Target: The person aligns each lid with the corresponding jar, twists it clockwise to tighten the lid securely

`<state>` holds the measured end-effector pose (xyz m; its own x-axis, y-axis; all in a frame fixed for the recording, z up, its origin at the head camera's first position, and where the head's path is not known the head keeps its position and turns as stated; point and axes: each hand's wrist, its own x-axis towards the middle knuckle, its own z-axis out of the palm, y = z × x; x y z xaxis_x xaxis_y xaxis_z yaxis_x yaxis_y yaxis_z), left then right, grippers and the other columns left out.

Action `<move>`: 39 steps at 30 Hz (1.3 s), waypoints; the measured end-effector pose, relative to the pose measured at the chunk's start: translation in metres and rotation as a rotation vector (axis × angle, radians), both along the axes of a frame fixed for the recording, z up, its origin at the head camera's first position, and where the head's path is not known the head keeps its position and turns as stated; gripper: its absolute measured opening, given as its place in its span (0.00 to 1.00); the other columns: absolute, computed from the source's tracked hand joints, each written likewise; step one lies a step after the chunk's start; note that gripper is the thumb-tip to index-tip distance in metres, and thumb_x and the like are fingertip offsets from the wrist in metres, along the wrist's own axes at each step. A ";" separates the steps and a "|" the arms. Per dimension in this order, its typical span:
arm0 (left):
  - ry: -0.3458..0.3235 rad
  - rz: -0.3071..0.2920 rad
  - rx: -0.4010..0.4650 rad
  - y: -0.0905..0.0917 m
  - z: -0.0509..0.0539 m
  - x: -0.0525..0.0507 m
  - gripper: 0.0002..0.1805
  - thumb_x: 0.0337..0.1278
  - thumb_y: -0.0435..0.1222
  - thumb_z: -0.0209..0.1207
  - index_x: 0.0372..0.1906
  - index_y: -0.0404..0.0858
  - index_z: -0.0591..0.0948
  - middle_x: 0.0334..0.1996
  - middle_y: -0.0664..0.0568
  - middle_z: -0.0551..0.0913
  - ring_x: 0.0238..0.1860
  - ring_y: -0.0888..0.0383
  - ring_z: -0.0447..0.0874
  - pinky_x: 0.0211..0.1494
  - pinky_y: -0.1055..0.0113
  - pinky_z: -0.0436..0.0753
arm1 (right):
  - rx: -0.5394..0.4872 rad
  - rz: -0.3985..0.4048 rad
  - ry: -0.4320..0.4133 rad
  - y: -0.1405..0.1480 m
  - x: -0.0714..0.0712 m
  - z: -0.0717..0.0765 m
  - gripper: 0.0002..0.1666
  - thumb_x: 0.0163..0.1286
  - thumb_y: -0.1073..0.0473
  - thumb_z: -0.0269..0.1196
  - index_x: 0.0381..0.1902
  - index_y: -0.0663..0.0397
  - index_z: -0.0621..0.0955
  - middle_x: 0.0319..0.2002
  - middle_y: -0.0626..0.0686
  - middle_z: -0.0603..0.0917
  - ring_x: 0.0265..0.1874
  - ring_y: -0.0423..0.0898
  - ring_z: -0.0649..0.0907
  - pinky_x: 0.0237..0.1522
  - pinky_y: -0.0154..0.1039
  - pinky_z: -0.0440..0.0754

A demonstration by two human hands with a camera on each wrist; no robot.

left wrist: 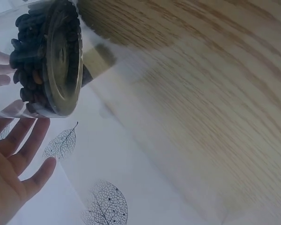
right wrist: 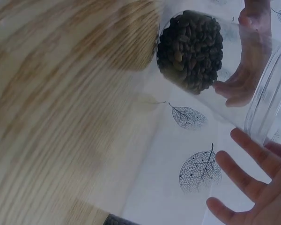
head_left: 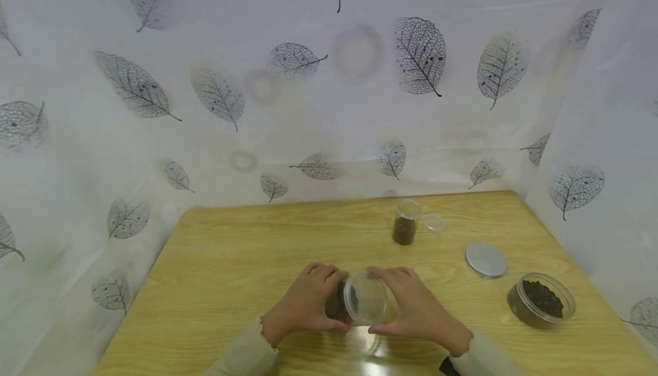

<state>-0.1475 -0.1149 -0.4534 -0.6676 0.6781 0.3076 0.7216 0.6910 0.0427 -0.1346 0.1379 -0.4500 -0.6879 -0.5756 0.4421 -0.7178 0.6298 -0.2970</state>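
Note:
A clear plastic jar (head_left: 339,303) with dark coffee beans (right wrist: 189,51) gathered at its bottom end is held tilted above the front of the table. My left hand (head_left: 308,302) grips the jar's body from the left, thumb nearest me. From the right, my right hand (head_left: 416,310) holds the clear ringed mouth end (head_left: 369,298) between thumb and fingers. Whether that end is a separate lid, I cannot tell. In the left wrist view the jar's base (left wrist: 65,61) is near the left hand (left wrist: 14,164). In the right wrist view, the right hand's fingers (right wrist: 257,150) lie by the rim.
Farther back stands a smaller clear jar (head_left: 405,228) with brown contents, beside a small clear disc (head_left: 434,223). To the right are a silver lid (head_left: 485,260) and a wide clear tub (head_left: 534,314) of dark beans. Leaf-printed sheeting (head_left: 329,119) surrounds the wooden table (head_left: 231,256).

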 end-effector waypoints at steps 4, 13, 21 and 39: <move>0.005 0.010 0.015 0.002 -0.002 -0.002 0.49 0.24 0.69 0.67 0.56 0.44 0.73 0.47 0.57 0.78 0.48 0.59 0.76 0.58 0.58 0.75 | -0.012 -0.065 0.009 -0.002 0.002 -0.001 0.56 0.37 0.25 0.69 0.61 0.49 0.72 0.53 0.44 0.80 0.49 0.44 0.79 0.52 0.49 0.77; 0.040 0.011 0.041 0.002 -0.009 -0.006 0.50 0.21 0.69 0.67 0.56 0.45 0.73 0.47 0.58 0.77 0.48 0.60 0.76 0.59 0.59 0.75 | -0.030 -0.100 -0.044 -0.003 0.004 -0.002 0.61 0.32 0.26 0.72 0.63 0.50 0.69 0.53 0.43 0.80 0.51 0.47 0.78 0.52 0.52 0.76; 0.035 0.002 0.069 0.000 -0.011 -0.007 0.50 0.21 0.69 0.68 0.56 0.46 0.73 0.46 0.58 0.77 0.47 0.60 0.76 0.59 0.58 0.75 | -0.104 0.206 -0.309 0.008 -0.017 0.003 0.64 0.38 0.46 0.78 0.71 0.49 0.58 0.66 0.52 0.70 0.62 0.54 0.72 0.57 0.58 0.74; 0.085 0.016 0.047 0.005 -0.011 -0.006 0.53 0.16 0.71 0.67 0.56 0.47 0.73 0.46 0.59 0.77 0.47 0.60 0.76 0.59 0.59 0.74 | -0.195 0.270 -0.352 0.009 -0.023 -0.006 0.55 0.42 0.50 0.77 0.68 0.52 0.64 0.63 0.49 0.73 0.60 0.50 0.75 0.58 0.54 0.75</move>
